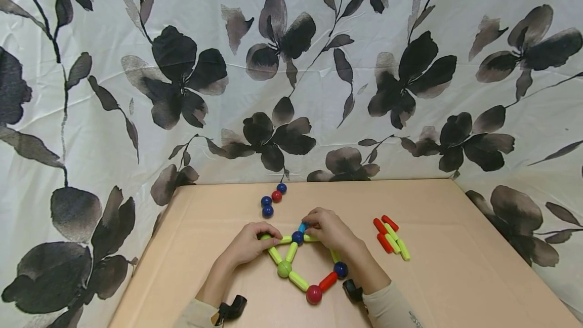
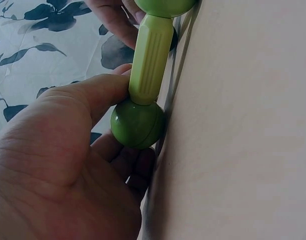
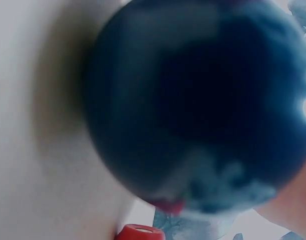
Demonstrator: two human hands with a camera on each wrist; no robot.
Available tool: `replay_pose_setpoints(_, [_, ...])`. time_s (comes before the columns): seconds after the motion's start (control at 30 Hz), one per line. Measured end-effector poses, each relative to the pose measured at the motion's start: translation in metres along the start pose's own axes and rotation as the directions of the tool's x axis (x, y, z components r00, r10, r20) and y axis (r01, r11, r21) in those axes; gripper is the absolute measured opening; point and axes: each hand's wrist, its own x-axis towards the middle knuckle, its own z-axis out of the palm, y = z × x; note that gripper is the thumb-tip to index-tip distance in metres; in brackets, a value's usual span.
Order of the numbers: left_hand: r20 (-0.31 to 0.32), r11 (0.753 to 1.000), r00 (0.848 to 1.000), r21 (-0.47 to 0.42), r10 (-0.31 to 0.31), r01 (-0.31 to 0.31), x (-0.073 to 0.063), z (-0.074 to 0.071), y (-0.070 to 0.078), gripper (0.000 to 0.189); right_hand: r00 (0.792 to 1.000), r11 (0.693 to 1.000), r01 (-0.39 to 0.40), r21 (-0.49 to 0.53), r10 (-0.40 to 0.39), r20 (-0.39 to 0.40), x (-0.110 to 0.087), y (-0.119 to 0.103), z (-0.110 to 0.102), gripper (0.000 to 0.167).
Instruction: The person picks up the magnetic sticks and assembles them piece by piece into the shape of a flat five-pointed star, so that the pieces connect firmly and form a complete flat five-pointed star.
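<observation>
On the table lies a frame of yellow-green sticks joined by balls. My left hand (image 1: 252, 243) holds its left corner, with thumb and fingers about a green ball (image 2: 137, 124); a yellow-green stick (image 2: 152, 60) runs from it to another green ball (image 1: 284, 269). With its fingertips my right hand (image 1: 331, 231) pinches a light-blue stick (image 1: 302, 227) right at the top dark-blue ball (image 1: 297, 238). That hand hides the frame's upper right corner. Lower down, a red stick (image 1: 328, 282) links a dark-blue ball (image 1: 340, 270) with a red ball (image 1: 314, 294). The dark-blue ball fills the right wrist view.
Loose blue balls (image 1: 267, 211) and a red ball (image 1: 276, 196) lie near the table's back edge. To the right is a group of red sticks (image 1: 384, 243) and yellow-green sticks (image 1: 403, 250). A flowered cloth (image 1: 341, 90) hangs behind the table (image 1: 455, 267).
</observation>
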Motion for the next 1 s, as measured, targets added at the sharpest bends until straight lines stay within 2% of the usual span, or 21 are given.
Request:
replay_pose_setpoints(0.17, [-0.003,1.000,1.000,0.007,0.003,-0.003,-0.001,0.000,-0.001,0.007,1.000,1.000,-0.006,0.012,0.005,0.025,-0.007,0.005,-0.018,0.032])
replay_pose_setpoints(0.37, [0.000,1.000,1.000,0.021,0.006,-0.006,0.000,-0.001,-0.002,0.007,0.998,1.000,-0.001,0.014,0.002,-0.055,-0.020,0.019,-0.055,0.036])
replay_pose_setpoints(0.5, [0.002,1.000,1.000,0.012,0.003,-0.003,0.000,-0.001,-0.003,0.007,0.998,0.999,0.037,0.019,-0.036,-0.049,-0.030,0.027,-0.077,0.031])
replay_pose_setpoints(0.6, [0.005,1.000,1.000,0.009,0.001,-0.002,0.000,-0.001,-0.002,0.007,0.999,0.998,0.048,0.035,-0.049,0.011,-0.038,0.035,-0.088,0.019])
replay_pose_setpoints(0.7, [0.003,1.000,1.000,0.013,0.000,0.000,0.000,-0.001,-0.002,0.006,0.991,0.998,0.020,0.056,-0.027,0.128,-0.044,0.043,-0.093,0.019])
replay_pose_setpoints(0.83, [-0.009,1.000,1.000,0.018,0.007,-0.007,0.000,-0.001,-0.002,0.005,0.960,0.996,-0.054,0.069,0.032,0.279,-0.047,0.050,-0.089,0.029])
replay_pose_setpoints(1.0, [-0.007,1.000,1.000,0.008,0.009,-0.009,0.000,-0.002,0.000,0.005,0.929,0.985,-0.160,0.061,0.129,0.346,-0.046,0.053,-0.078,0.035])
